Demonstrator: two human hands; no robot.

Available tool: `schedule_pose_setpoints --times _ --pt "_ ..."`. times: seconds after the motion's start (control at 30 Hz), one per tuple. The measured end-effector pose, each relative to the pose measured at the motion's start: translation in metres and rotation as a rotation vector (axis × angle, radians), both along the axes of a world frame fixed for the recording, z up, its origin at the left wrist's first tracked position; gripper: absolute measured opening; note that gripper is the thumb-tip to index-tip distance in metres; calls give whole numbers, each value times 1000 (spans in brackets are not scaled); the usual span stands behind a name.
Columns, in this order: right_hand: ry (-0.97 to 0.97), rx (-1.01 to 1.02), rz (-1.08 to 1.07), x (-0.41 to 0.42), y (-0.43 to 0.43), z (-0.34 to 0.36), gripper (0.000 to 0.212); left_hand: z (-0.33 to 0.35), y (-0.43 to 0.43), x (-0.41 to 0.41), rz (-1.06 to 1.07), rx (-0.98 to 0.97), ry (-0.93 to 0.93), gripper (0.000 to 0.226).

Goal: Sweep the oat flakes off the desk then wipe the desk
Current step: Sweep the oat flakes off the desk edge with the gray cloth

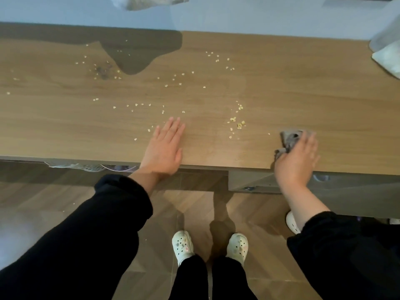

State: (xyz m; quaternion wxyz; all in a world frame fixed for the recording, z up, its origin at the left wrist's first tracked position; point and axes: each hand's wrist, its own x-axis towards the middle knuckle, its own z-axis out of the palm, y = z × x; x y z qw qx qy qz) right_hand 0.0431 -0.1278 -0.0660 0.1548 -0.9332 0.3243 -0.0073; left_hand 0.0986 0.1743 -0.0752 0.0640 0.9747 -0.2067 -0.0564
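Now: left hand [165, 146] flat on the desk [303, 94] at its front edge, fingers straight and together. Right hand [297, 158] presses grey cloth [290, 138] at the same edge. Oat flakes [238, 124] scattered mid-desk.

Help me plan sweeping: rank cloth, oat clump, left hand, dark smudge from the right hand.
1. cloth, under the right hand
2. oat clump, just left
3. left hand, front edge
4. dark smudge, far back left

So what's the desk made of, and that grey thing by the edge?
The desk looks like wood or a wood-look laminate: brown grain lines, smooth matte top. The grey cloth under the right hand seems to be soft fabric, since it bunches and folds. The exact kind can't be told.
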Motion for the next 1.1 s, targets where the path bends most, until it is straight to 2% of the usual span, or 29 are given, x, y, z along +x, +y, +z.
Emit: schedule_pose_setpoints --times 0.07,0.13,0.33,0.43,0.57,0.67,0.83,0.93,1.1 --pt "0 25 -138 6 10 -1 76 -1 26 -1 82 27 -11 64" --pt "-6 42 -173 20 36 -2 76 -3 45 2 190 53 -2 66" --pt "3 87 90 45 111 -6 83 -5 60 20 278 24 40 70" --pt "-22 123 90 39 96 -6 84 -8 58 24 281 15 53 71" --pt "-27 73 -69 37 68 -4 81 -13 56 25 303 27 50 73" --pt "-9 43 -169 58 80 -6 80 -15 58 25 329 8 38 75" --pt "-15 99 -45 85 119 -7 80 -16 57 21 417 -40 -22 74" --pt "-31 103 23 75 99 -9 78 -19 68 18 521 -87 -69 75" --pt "-33 47 -113 95 55 -3 79 -23 79 14 559 9 -43 78"
